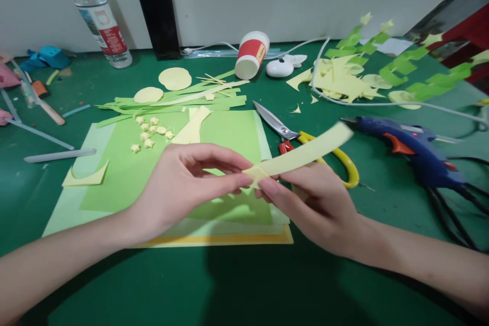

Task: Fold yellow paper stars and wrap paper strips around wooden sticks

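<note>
A pale yellow paper strip (309, 153) is held between both hands, folded into a small knot at its left end. My left hand (194, 188) pinches the folded end between thumb and fingers. From the other side, my right hand (313, 198) grips the same fold, its thumb pressed on the front. The strip's free tail points up and to the right. Beneath the hands lie stacked green paper sheets (229, 137). Several small folded paper stars (145, 136) rest on them, beside loose yellow strips (193, 125).
Yellow-handled scissors (282, 130) lie partly behind my right hand. A blue glue gun (412, 147) sits at the right with its cable. Green strips (171, 102), a paper cup (252, 55), a phone (156, 12) and a bottle (99, 18) are farther back.
</note>
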The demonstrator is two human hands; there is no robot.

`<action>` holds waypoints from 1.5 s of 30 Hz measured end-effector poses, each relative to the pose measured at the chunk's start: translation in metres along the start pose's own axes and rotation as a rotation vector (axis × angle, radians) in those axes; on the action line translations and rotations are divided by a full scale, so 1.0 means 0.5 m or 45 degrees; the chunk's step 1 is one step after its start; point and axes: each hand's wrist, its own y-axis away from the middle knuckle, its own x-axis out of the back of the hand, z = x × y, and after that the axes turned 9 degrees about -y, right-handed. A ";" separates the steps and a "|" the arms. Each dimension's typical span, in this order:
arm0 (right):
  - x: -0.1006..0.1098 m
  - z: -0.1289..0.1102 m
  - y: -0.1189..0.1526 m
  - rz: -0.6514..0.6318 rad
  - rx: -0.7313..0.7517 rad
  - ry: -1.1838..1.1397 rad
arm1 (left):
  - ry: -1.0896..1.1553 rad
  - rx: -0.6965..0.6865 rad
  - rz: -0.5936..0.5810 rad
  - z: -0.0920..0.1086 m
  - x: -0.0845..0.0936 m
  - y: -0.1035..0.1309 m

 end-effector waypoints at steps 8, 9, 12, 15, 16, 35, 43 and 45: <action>0.007 0.003 -0.012 -0.125 -0.054 0.032 | -0.061 0.003 -0.070 -0.005 0.000 -0.004; 0.008 0.003 -0.013 -0.136 -0.057 0.029 | -0.088 -0.009 -0.070 -0.004 0.000 -0.004; 0.010 0.002 -0.013 -0.165 -0.066 0.041 | -0.148 -0.040 -0.021 -0.002 0.000 -0.001; 0.013 0.002 -0.014 -0.171 -0.050 0.067 | -0.169 -0.068 0.022 -0.001 -0.001 0.001; 0.014 0.002 -0.014 -0.177 -0.056 0.070 | -0.170 -0.078 0.021 -0.001 -0.002 0.002; 0.018 0.000 -0.020 -0.138 -0.329 -0.086 | -0.140 -0.084 -0.046 -0.019 0.000 -0.003; 0.011 -0.003 -0.018 -0.077 -0.451 -0.348 | -0.426 -0.299 -0.343 -0.032 -0.002 -0.009; 0.009 -0.001 -0.016 -0.104 -0.438 -0.405 | -0.379 -0.291 -0.386 -0.033 -0.002 -0.007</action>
